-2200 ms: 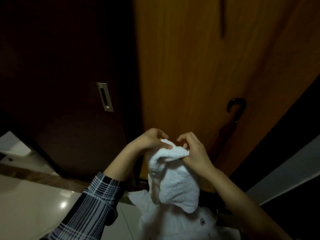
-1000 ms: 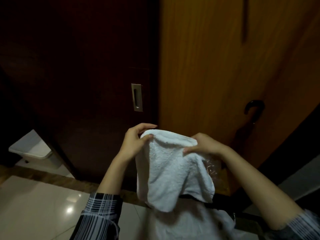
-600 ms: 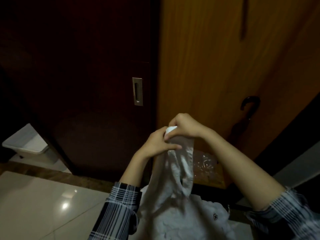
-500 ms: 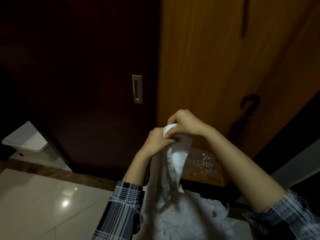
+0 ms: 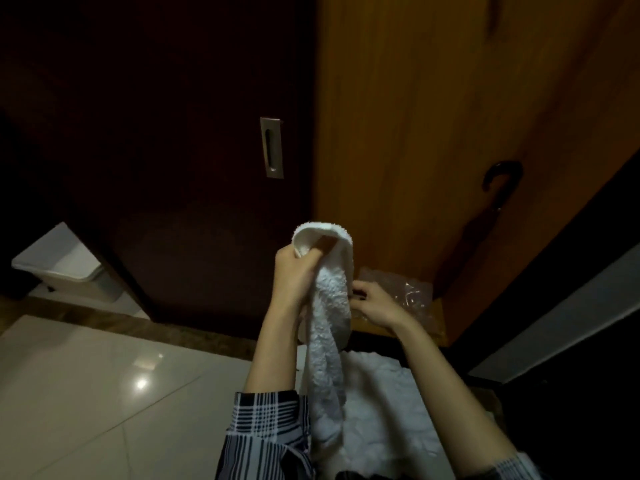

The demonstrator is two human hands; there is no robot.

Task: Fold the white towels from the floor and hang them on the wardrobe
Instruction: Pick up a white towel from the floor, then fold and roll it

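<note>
In front of wardrobe [image 5: 433, 133]: left hand [image 5: 294, 271] raised, fingers [image 5: 320, 245] curled into top fold of white towel [image 5: 329, 306], gripping it. Towel hanging in narrow bunched strip down past plaid sleeve [image 5: 266, 434]. Right hand [image 5: 375, 303] just beside towel, lower down; fingers half curled, contact with towel unclear. More white towels [image 5: 384, 410] heaped on floor [image 5: 104, 393] below.
</note>
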